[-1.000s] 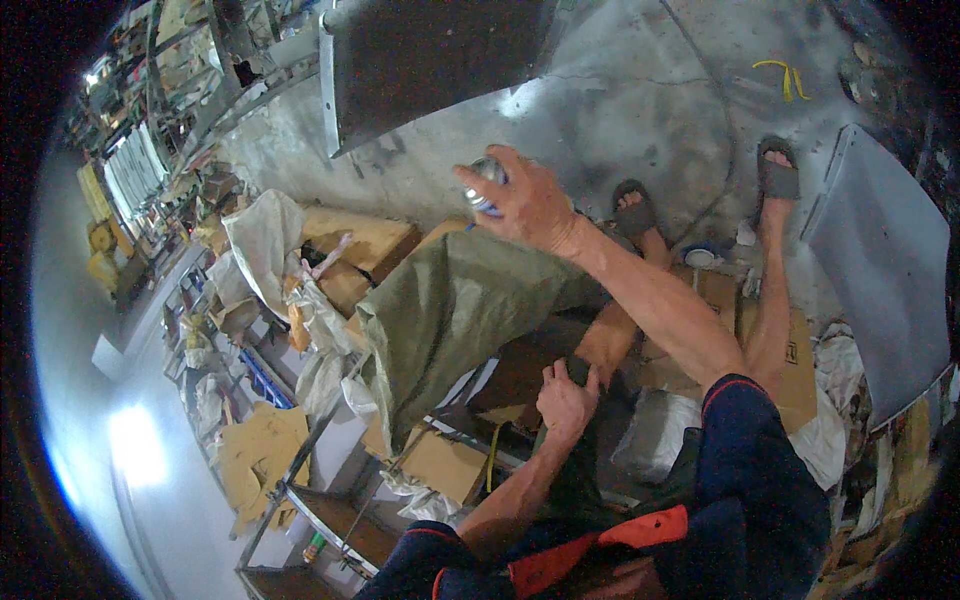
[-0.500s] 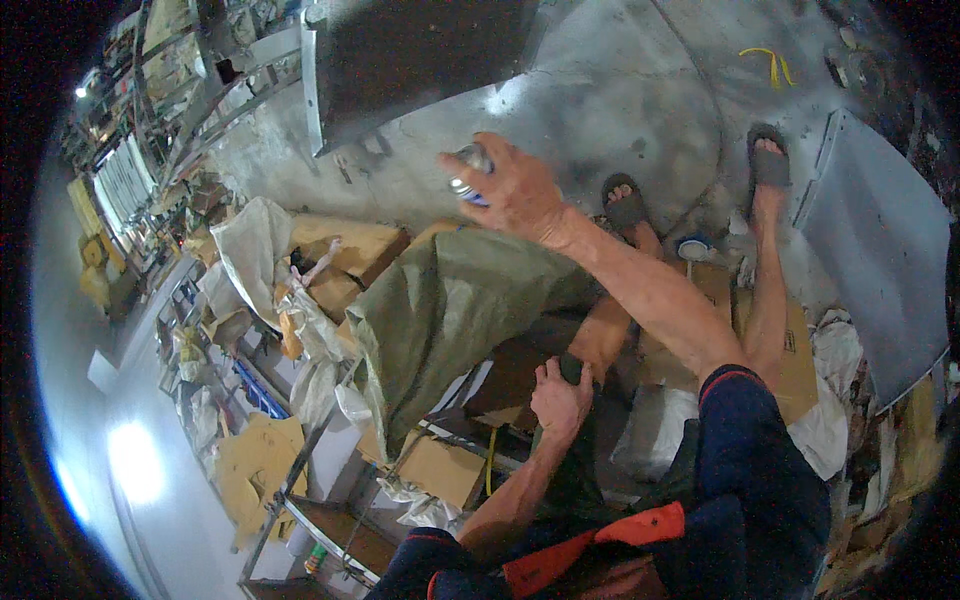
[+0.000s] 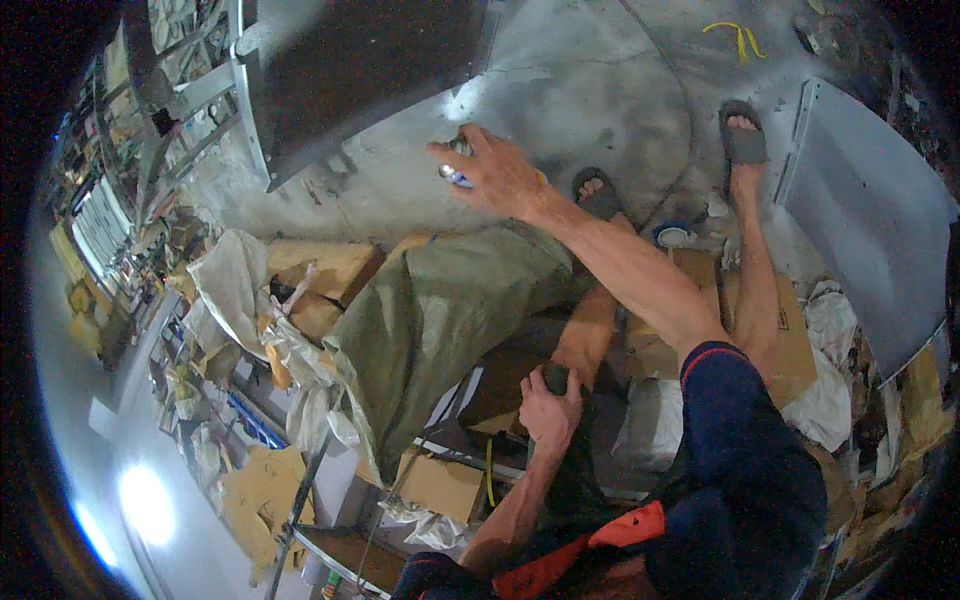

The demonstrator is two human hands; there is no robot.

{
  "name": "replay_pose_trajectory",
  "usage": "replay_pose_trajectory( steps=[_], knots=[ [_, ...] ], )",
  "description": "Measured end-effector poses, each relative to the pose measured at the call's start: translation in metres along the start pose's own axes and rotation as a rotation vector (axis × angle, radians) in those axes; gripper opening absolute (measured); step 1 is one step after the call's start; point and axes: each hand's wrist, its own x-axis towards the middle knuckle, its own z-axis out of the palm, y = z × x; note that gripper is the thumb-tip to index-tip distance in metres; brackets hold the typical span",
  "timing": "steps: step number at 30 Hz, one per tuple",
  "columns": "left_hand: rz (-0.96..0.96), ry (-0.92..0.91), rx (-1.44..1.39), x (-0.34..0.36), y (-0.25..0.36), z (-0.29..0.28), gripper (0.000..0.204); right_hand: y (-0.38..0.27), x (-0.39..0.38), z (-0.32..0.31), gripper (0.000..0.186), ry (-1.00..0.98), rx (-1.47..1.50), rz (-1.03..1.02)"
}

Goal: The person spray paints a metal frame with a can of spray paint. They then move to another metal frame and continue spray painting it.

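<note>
My right hand is raised at the end of a stretched arm, its fingers closed round a small spray can with shiny metal and blue parts, mostly hidden by the hand. Beyond it stands a large dark metal panel with a pale edge; the can is apart from it. Lower down, my left hand is at my bent left knee. Its fingers curl round a dark rounded shape that looks like the trouser cloth over the knee.
An olive woven sheet drapes over boxes beside my left leg. Cardboard boxes and white sacks pile up at left. A grey metal panel leans at right. Yellow strap pieces and a dark cable lie on the concrete.
The whole view has shifted, moving most things left in the picture. My right hand still grips the can near the dark panel; the left stays at the knee.
</note>
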Motion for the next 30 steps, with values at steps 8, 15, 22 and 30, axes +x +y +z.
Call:
replay_pose_trajectory(
  steps=[8, 15, 22, 30],
  knots=[
    [0.032, 0.075, 0.016, -0.001, -0.001, 0.003, 0.063, 0.073, -0.015, 0.002, 0.066, -0.085, -0.041, 0.256],
    [0.016, 0.024, 0.045, -0.001, 0.005, -0.002, 0.066, 0.081, 0.027, -0.061, 0.070, 0.425, 0.054, 0.395],
    [0.022, -0.014, 0.037, 0.000, 0.002, -0.003, 0.071, -0.006, 0.117, -0.197, 0.072, 0.638, 0.542, 0.250],
    [-0.025, -0.072, 0.095, 0.000, 0.024, -0.016, 0.072, -0.123, 0.055, -0.116, 0.067, 0.329, 0.703, -0.028]
  ],
)
